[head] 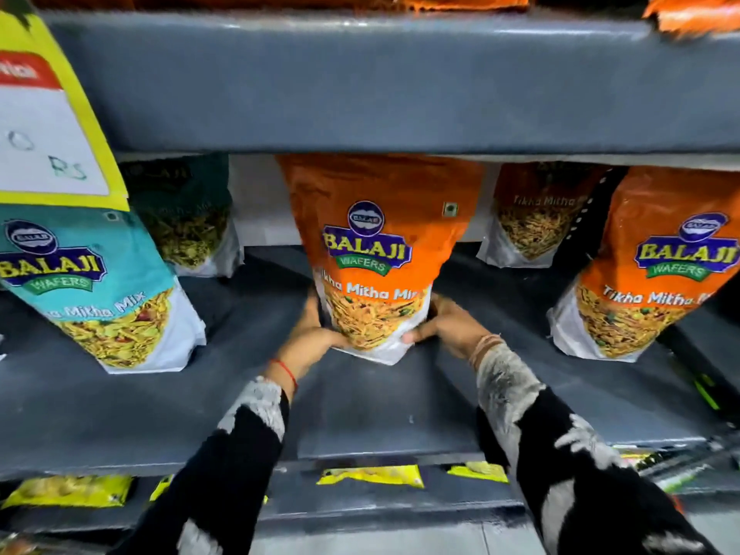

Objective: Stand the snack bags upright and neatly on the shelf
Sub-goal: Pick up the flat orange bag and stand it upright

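Observation:
An orange Balaji snack bag [376, 234] stands upright in the middle of the grey shelf [120, 414]. My left hand [316, 334] grips its lower left side and my right hand [444, 324] grips its lower right side. A teal snack bag [96, 290] stands tilted at the left front. Another orange bag [656, 274] stands at the right front. Behind them stand a dark teal bag [188, 218] and a further orange bag [536, 218], both in shadow at the back.
The grey shelf board above [380, 86] hangs low over the bag tops. A yellow price tag [48, 122] hangs at the upper left. Yellow packets [372, 474] lie on the shelf below. Bare shelf surface lies in front of the held bag.

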